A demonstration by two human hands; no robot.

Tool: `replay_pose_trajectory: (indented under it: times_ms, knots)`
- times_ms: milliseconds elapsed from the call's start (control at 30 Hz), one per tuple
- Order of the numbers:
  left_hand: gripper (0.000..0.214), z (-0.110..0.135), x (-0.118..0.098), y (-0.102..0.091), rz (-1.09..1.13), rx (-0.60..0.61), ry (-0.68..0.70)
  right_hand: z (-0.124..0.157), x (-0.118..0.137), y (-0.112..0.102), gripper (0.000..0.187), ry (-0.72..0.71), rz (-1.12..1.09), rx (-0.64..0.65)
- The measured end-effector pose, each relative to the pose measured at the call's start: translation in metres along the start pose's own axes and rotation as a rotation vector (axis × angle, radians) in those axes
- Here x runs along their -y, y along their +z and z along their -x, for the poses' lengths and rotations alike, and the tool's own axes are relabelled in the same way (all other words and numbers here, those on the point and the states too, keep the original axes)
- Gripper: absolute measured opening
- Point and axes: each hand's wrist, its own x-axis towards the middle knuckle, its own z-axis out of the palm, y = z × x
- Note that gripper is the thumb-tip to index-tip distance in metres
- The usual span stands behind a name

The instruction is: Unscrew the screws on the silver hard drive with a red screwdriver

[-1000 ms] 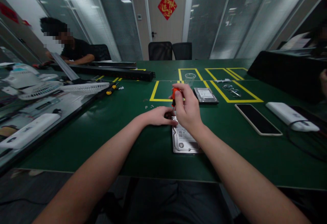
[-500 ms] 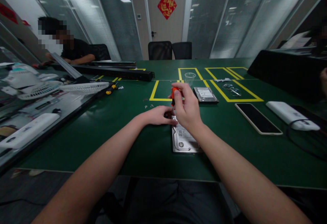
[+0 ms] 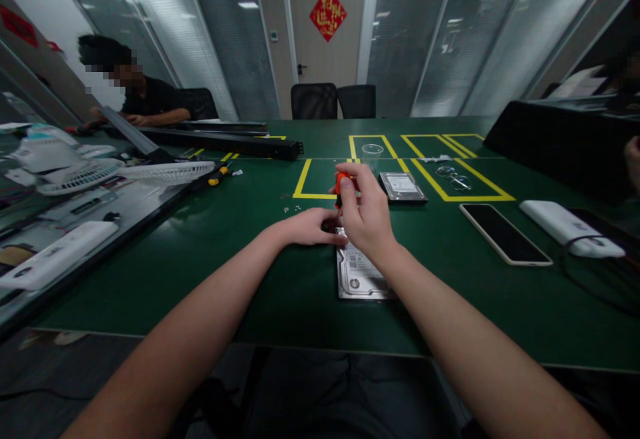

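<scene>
A silver hard drive [image 3: 365, 279] with a white label lies flat on the green table in front of me. My right hand [image 3: 367, 205] is closed round an orange and black screwdriver [image 3: 343, 187], held upright over the drive's far left part. The screwdriver's tip is hidden behind my hands. My left hand [image 3: 313, 227] grips the far left corner of the drive, its thumb on the top edge and its fingers close to the screwdriver's shaft. Left of that hand lie several tiny screws [image 3: 297, 209].
A second hard drive [image 3: 401, 187] and a clear plastic cup [image 3: 372, 154] stand beyond my hands. To the right are a phone [image 3: 505, 233], a white power strip [image 3: 570, 227] and glasses [image 3: 454, 179]. Fan parts [image 3: 167, 173] and a yellow-black screwdriver [image 3: 219, 175] lie left. A person [image 3: 145, 99] sits at far left.
My hands, the screwdriver and the hard drive keep nearly the same place. The view has shifted very slightly, and the person at far left has lowered their head a little.
</scene>
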Motion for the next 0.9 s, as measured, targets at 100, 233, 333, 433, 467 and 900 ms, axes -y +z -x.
replay_pose_trajectory:
  times_ms: [100, 233, 333, 433, 467, 900]
  knots:
    - [0.055, -0.0001, 0.0009, 0.0001, 0.006, 0.004, 0.006, -0.0001, -0.0003, 0.0003, 0.02, -0.006, -0.001, 0.0]
    - [0.054, 0.0, 0.0015, -0.0002, 0.002, 0.002, 0.005, 0.0002, -0.0005, 0.0005, 0.02, -0.003, -0.006, -0.002]
    - [0.056, 0.0, 0.001, -0.0003, 0.001, 0.001, 0.004, 0.0005, -0.0005, 0.0005, 0.021, 0.006, -0.012, 0.0]
    - [0.055, -0.0002, 0.001, 0.0001, 0.001, -0.001, 0.013, 0.0007, -0.0005, 0.0005, 0.021, 0.007, -0.01, 0.001]
    - [0.055, -0.0002, 0.0012, 0.0003, 0.003, -0.003, 0.018, 0.0007, -0.0006, 0.0005, 0.021, 0.006, -0.009, 0.0]
    - [0.055, 0.0, 0.0021, 0.0003, -0.002, -0.003, 0.012, 0.0013, -0.0006, 0.0002, 0.021, 0.006, -0.008, 0.005]
